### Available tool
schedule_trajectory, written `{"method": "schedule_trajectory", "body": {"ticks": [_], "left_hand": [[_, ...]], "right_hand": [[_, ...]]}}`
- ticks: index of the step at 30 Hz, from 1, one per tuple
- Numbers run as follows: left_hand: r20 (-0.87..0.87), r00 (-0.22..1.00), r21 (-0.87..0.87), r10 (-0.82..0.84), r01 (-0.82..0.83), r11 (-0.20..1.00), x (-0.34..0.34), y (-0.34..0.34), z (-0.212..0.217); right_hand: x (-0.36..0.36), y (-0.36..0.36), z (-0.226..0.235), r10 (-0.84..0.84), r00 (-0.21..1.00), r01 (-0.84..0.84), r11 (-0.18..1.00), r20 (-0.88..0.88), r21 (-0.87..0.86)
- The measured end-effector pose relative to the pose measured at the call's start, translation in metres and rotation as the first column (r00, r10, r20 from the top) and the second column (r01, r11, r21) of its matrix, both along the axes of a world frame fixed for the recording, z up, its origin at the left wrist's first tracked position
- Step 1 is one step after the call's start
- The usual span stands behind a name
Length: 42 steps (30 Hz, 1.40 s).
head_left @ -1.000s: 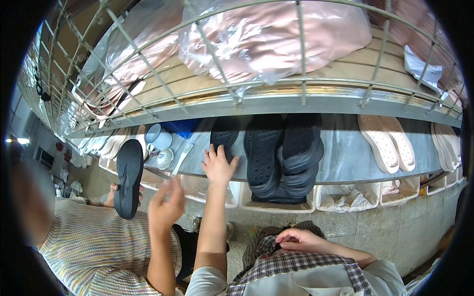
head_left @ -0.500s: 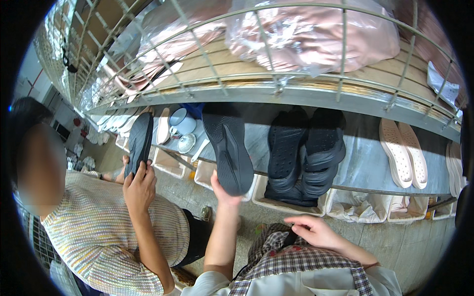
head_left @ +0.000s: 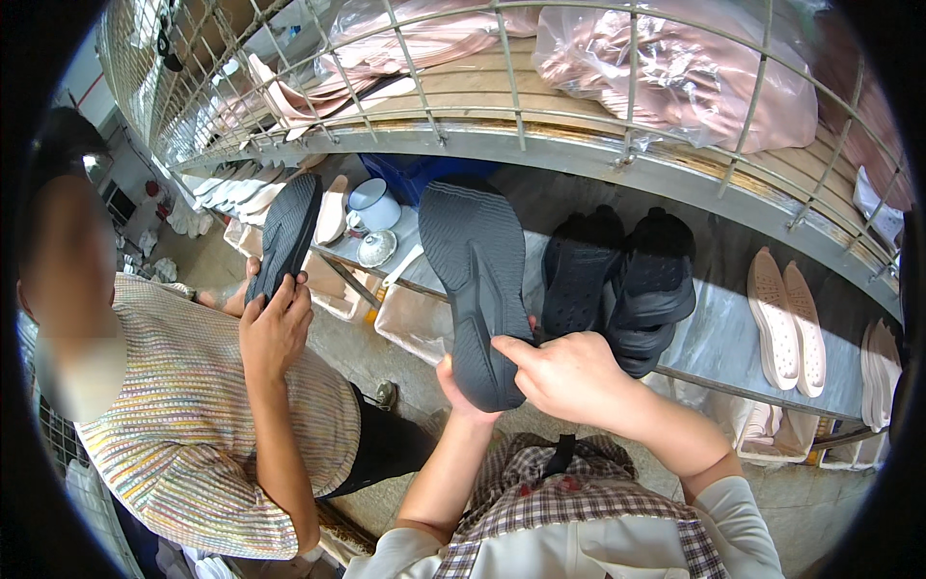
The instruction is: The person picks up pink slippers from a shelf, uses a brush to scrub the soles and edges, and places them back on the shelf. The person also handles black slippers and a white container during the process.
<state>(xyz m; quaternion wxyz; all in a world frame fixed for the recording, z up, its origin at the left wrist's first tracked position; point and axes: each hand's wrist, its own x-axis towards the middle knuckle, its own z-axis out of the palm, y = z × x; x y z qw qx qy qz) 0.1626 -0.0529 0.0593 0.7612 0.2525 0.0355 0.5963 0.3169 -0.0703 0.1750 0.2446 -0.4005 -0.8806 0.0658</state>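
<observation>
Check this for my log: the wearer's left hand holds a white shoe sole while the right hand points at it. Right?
The shoe sole is black, not white, as the head view shows. The left hand does hold it while the right hand points at it.

A sole (head_left: 482, 241) is at centre frame, before the bench (head_left: 719, 333); on the bench, a mug (head_left: 376, 206) sits left of this sole, stacked soles (head_left: 661, 275) and paired soles (head_left: 774, 317) right of it; bagged pieces (head_left: 666, 82) lie on the shelf (head_left: 473, 143) at upper right.
</observation>
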Motion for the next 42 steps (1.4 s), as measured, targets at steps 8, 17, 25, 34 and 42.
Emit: {"method": "schedule_trajectory", "body": {"ticks": [8, 17, 25, 34, 42], "left_hand": [[0.007, 1.0, -0.043, 0.002, -0.002, 0.999, -0.011, 0.004, -0.019], [-0.067, 0.991, -0.112, 0.113, -0.12, 0.986, -0.019, 0.01, -0.022], [-0.049, 0.988, 0.056, 0.148, -0.145, 0.988, -0.007, 0.009, -0.018], [0.214, 0.976, -0.135, -0.028, 0.057, 0.989, -0.02, 0.026, -0.018], [0.25, 0.968, -0.402, -0.037, 0.138, 0.905, -0.035, 0.043, -0.039]], "right_hand": [[-0.01, 0.009, -0.001, -0.013, 0.999, 0.014, 1.0, 0.04, -0.019], [-0.02, 0.02, -0.004, -0.025, 1.0, 0.025, 1.0, 0.001, 0.004], [-0.013, 0.006, -0.023, -0.023, 0.963, 0.031, 0.999, -0.268, 0.025], [0.007, -0.049, -0.104, 0.205, 0.96, -0.254, 0.926, -0.192, -0.279], [0.064, -0.096, -0.165, -0.22, 0.945, -0.029, 0.683, -0.244, -0.73]]}}
